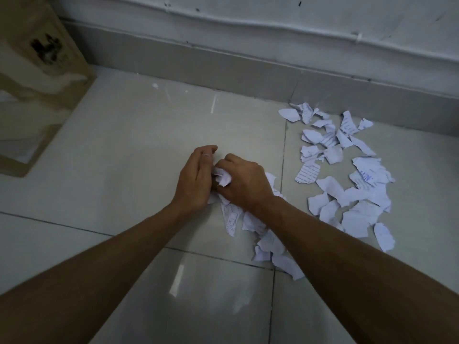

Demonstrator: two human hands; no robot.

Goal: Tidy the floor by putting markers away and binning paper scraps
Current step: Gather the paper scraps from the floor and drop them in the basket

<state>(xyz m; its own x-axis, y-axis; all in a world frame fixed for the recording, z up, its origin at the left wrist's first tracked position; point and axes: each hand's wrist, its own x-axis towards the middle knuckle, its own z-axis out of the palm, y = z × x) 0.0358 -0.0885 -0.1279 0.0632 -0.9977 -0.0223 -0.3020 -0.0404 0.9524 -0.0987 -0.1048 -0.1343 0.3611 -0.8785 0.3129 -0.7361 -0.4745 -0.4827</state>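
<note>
1. The floor point(119, 150) of pale tiles lay open to the left of the hands and in front of them. At its far edge a skirting board point(223, 68) ran along the wall point(273, 11).
2. A cardboard box point(37, 78) stood at the far left, well apart from the hands.
3. Torn paper scraps point(347, 175) covered the tile on the right and reached near to the skirting board. A smaller trail of scraps point(265, 239) lay beside and under the right forearm.
4. Both bare forearms were stretched forward and low, and they met near the middle of the floor.
5. The left grip point(196, 177) was curled against a crumpled paper wad point(222, 179) from its left side, with the thumb on top.
6. The right grip point(244, 184) was closed over the same wad from the right, knuckles up, so the wad was squeezed between both grips.
7. I could not tell whether the wad touched the floor.
</note>
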